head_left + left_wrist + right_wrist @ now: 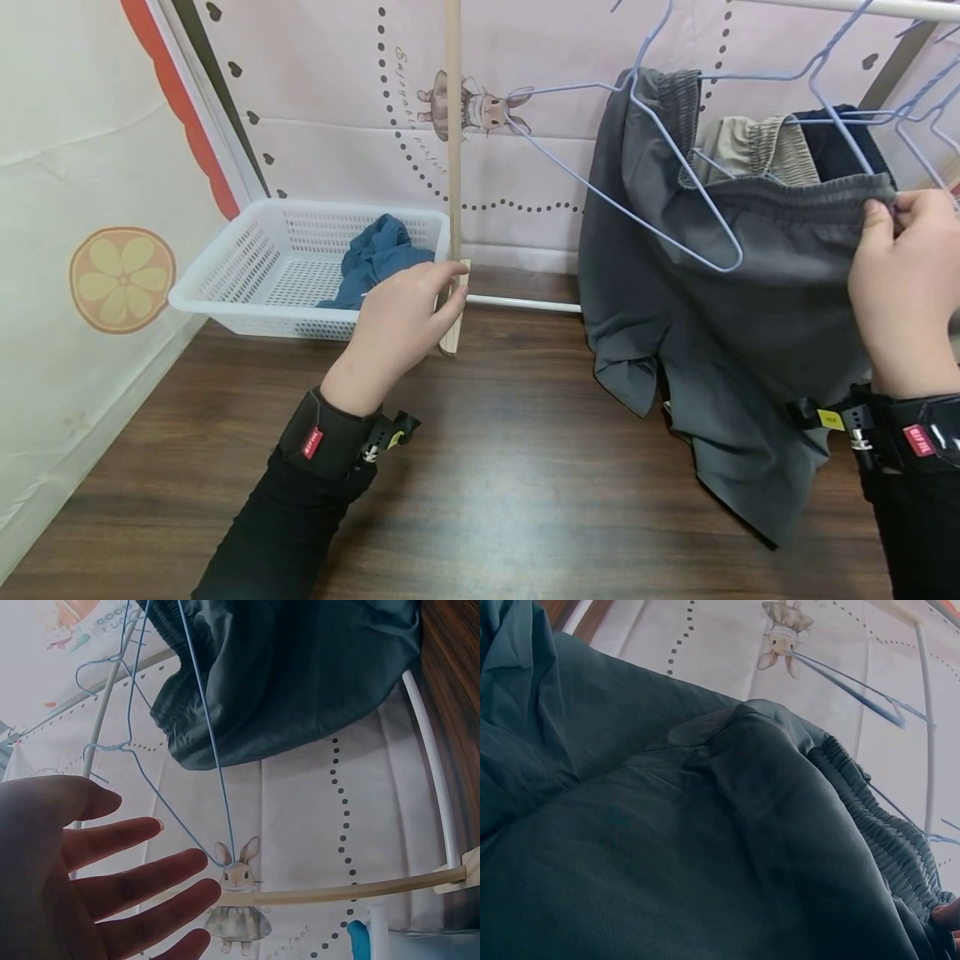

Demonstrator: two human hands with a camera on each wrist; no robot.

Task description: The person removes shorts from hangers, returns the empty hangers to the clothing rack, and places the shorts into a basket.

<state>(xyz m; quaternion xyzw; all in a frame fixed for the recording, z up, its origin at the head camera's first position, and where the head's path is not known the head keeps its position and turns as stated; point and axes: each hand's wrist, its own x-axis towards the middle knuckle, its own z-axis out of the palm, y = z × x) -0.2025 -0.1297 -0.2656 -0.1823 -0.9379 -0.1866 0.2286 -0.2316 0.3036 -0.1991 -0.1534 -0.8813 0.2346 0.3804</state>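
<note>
Wood-grain tabletop (495, 467) spreads below pink rabbit-print fabric (322, 83), and from where I stand the person's dark sleeves reach across it. At its back left corner sits a white plastic basket (247, 310) with a crumpled blue garment (382, 254) toward its right end, beside a wooden post (453, 125). Over the tabletop's right side hang dark gray shorts (765, 317), legs downward, their elastic waistband (802, 198) running long from the far left toward the near right. At that near right end the right hand (907, 283) pinches the waistband between thumb and fingers. The left hand (397, 321) is by the post, fingers spread and holding nothing; the shorts lie off to its right, well apart, so the right hand is clearly nearer. Between the two, one blue wire hanger (645, 225) points its bare left corner toward the left hand, its other lower corner crossing in front of the shorts. Whether any hanger arm sits inside the waistband, I can't tell.
</note>
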